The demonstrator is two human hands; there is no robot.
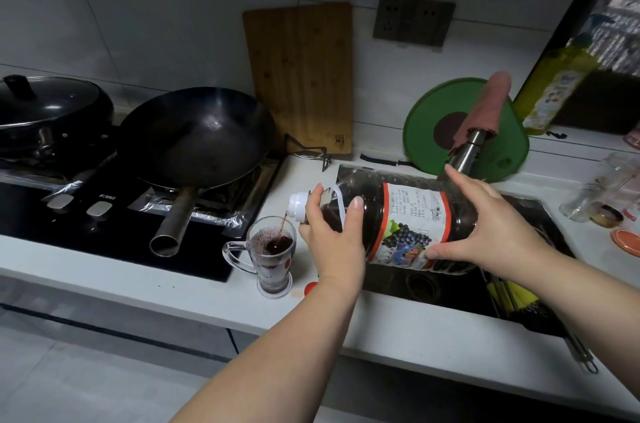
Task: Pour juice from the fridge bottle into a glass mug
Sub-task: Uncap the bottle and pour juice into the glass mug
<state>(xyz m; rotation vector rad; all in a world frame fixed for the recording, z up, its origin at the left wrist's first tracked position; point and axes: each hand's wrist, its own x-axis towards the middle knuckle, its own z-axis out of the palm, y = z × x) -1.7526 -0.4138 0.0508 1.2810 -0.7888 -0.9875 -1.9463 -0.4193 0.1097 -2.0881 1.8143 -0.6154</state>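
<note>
Both hands tilt grape-labelled bottle [398,222] over mug [273,256].

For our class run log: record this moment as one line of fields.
step: pouring | left hand: bottle neck | right hand: grape juice bottle body | glass mug: partly filled, on counter

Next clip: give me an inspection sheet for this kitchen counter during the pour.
Surface: white counter, small stain beside the mug.
Job's things: bottle tipped sideways, dark juice streaming into the mug, partly filled.
Clutter: red cap, wok, lidded pot, jars.
Grippers: left hand at the bottle neck, right hand on its body.
Cables: nothing seen.
Surroundings: stove, sink, boards, socket.
</note>
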